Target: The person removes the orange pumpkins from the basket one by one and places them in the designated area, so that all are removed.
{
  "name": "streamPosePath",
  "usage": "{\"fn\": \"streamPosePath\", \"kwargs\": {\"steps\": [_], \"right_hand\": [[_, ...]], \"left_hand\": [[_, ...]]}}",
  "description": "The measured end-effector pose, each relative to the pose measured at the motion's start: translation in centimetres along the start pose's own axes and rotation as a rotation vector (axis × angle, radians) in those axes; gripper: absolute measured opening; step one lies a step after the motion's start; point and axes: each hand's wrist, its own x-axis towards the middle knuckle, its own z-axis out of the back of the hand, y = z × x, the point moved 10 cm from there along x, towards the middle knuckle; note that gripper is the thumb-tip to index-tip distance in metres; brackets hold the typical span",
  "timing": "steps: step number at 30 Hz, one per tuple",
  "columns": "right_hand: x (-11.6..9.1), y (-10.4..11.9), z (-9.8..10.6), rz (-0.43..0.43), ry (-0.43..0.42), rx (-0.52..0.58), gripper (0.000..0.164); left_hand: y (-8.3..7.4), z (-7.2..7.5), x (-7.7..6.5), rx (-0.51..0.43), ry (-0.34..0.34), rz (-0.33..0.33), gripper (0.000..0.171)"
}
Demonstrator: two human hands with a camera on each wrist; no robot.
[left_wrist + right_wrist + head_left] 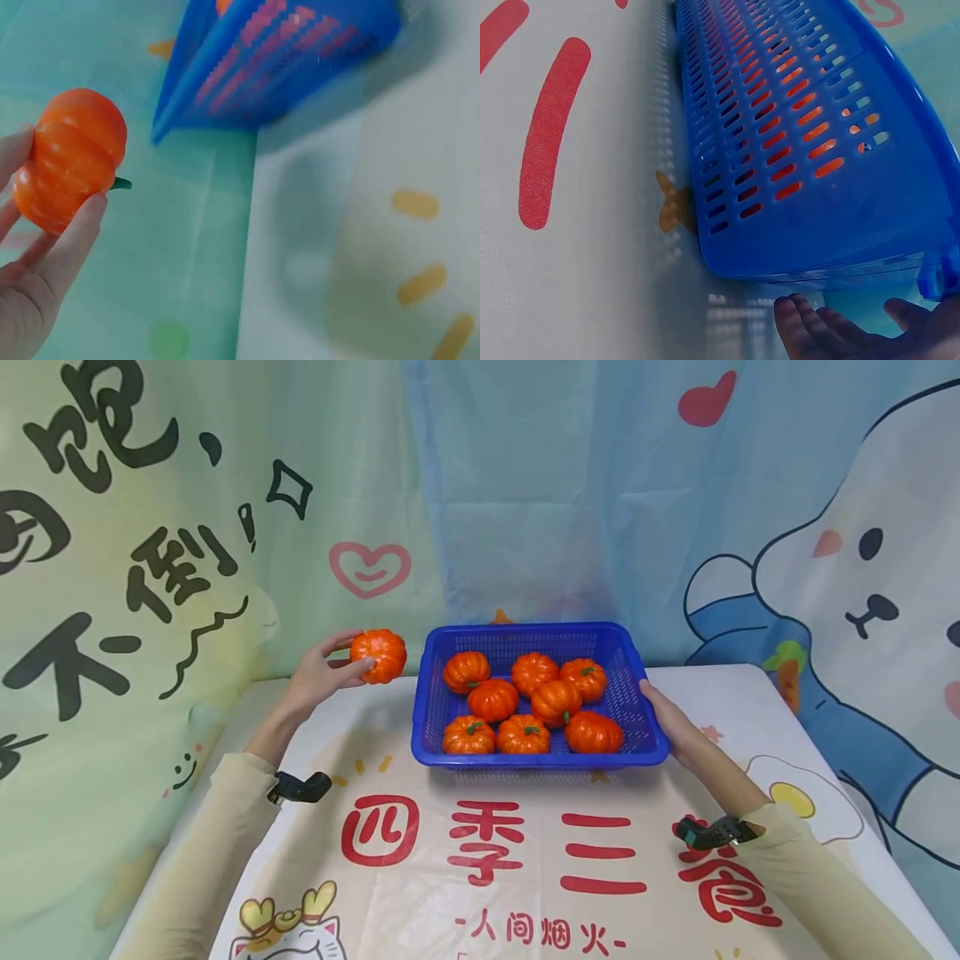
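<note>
My left hand (327,668) holds a small orange pumpkin (379,656) between thumb and fingers, raised to the left of the blue basket (540,761). Its green stem (121,184) points away from the palm in the left wrist view. Several more orange pumpkins (492,700) lie inside the basket, some with green stems showing. At the basket's right end, my right hand (672,718) grips the rim. The right wrist view has its fingers (810,322) beneath that end, close to the basket's perforated wall, with the thumb largely out of sight.
The table (420,893) wears a pale cover with red printed characters and cartoon drawings. Behind it hangs a printed curtain (517,527), with more lettering at left and a white cartoon animal (862,568) at right. Dark wrist straps (300,787) sit on both sleeves.
</note>
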Motion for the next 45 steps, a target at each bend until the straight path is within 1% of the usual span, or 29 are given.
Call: {"fn": "streamPosePath", "kwargs": {"steps": [2,7,11,14,19,23,26,32,35,37,40,42,44,45], "right_hand": [[0.0,0.0,0.0,-0.002,0.0,-0.001,0.081],[0.0,-0.1,-0.1,-0.006,-0.002,0.013,0.081],[0.0,-0.2,0.0,-0.009,-0.002,0.01,0.08],[0.0,-0.3,0.0,-0.01,0.001,0.01,0.079],[0.2,-0.2,0.0,-0.018,0.001,0.02,0.079],[0.2,-0.2,0.0,-0.028,-0.004,0.025,0.081],[0.2,-0.2,0.0,-0.03,-0.009,0.033,0.081],[0.3,-0.3,-0.1,-0.016,0.002,0.019,0.08],[0.3,-0.2,-0.1,-0.006,0.014,0.01,0.082],[0.3,-0.2,-0.1,-0.004,0.02,0.011,0.083],[0.3,-0.2,-0.1,-0.006,0.018,0.006,0.083],[0.3,-0.2,-0.1,-0.01,0.016,0.006,0.083],[0.2,-0.2,0.0,-0.015,0.012,0.004,0.082],[0.2,-0.3,0.0,-0.018,0.01,0.003,0.082]], "left_hand": [[0.8,1.0,-0.3,-0.011,-0.014,0.011,0.064],[2.8,3.2,-0.9,-0.002,-0.039,0.037,0.066],[5.2,4.8,-1.4,-0.038,-0.058,0.094,0.068],[6.8,5.7,-1.6,-0.08,-0.064,0.132,0.069],[8.4,6.6,-2.0,-0.091,-0.071,0.165,0.069],[9.1,7.2,-2.3,-0.087,-0.076,0.183,0.07],[9.3,7.8,-2.4,-0.075,-0.088,0.192,0.072],[9.9,8.5,-2.6,-0.045,-0.109,0.216,0.075],[10.1,8.7,-2.7,-0.042,-0.113,0.227,0.075],[9.4,8.6,-3.0,-0.042,-0.11,0.233,0.076],[9.4,8.5,-3.2,-0.045,-0.107,0.242,0.076],[9.7,8.4,-3.2,-0.04,-0.098,0.252,0.077],[10.6,8.5,-2.9,-0.038,-0.099,0.261,0.076],[10.8,8.5,-2.9,-0.033,-0.102,0.269,0.075]]}}
